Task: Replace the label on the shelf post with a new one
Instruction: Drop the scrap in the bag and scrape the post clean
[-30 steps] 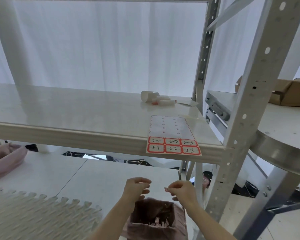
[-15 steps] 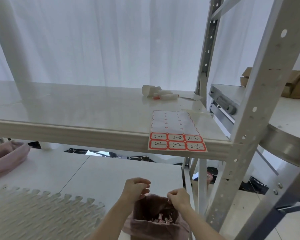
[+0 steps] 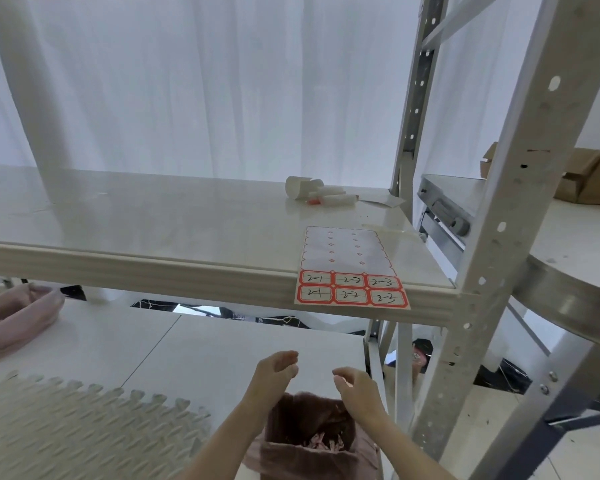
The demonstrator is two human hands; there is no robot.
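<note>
Both hands, left hand and right hand, hover over the pink bin, fingers loosely curled, holding nothing. Label sheet sits on the shelf edge with 6 red labels left.

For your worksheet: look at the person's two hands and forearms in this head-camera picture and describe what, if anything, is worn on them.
Both the left hand and the right hand are bare, with no gloves. No rings, watch or bracelet show. The forearms are uncovered as far as the bottom edge of the picture, so no sleeves are visible. No markings or bandages can be seen.
</note>
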